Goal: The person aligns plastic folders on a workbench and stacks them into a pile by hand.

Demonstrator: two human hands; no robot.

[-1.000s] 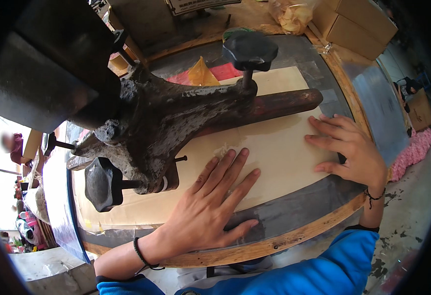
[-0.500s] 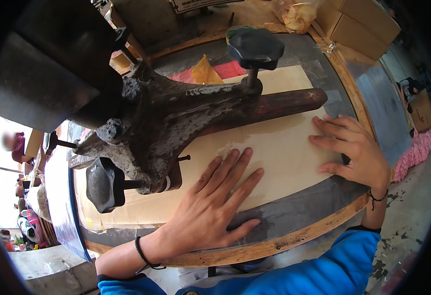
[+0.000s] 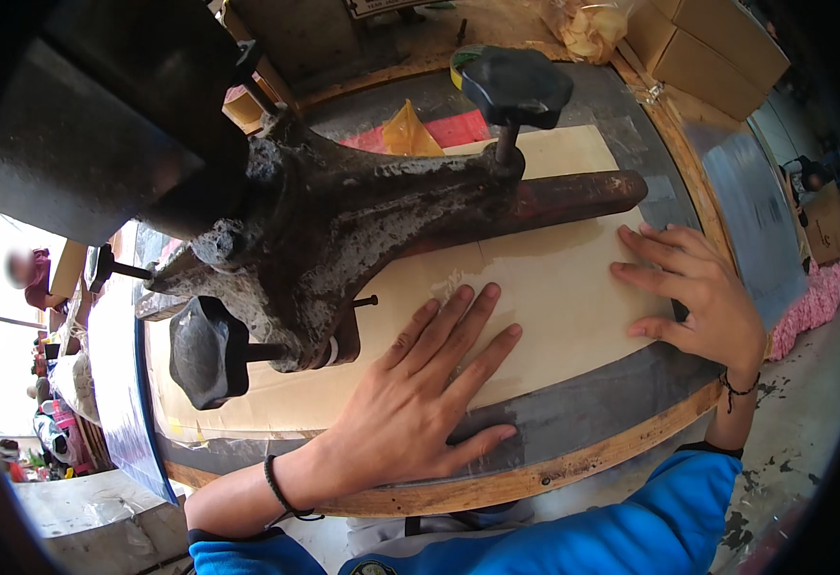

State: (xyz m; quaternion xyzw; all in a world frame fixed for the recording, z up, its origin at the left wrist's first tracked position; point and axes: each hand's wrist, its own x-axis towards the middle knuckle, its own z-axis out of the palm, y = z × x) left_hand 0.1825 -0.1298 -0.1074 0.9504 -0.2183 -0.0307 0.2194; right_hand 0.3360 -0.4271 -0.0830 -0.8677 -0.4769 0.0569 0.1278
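Hands palm-down, fingers spread on pale sheet

So the only real lettering I can spot is on the pale, dark-edged sign at the top centre: a row of small dark characters near its bottom edge, and the top of the frame chops off the rest. There's also a round badge on the blue top, cut off at the bottom edge, too little showing to read. The brown cardboard box over at far right has a small dark mark, way too tiny to make out.
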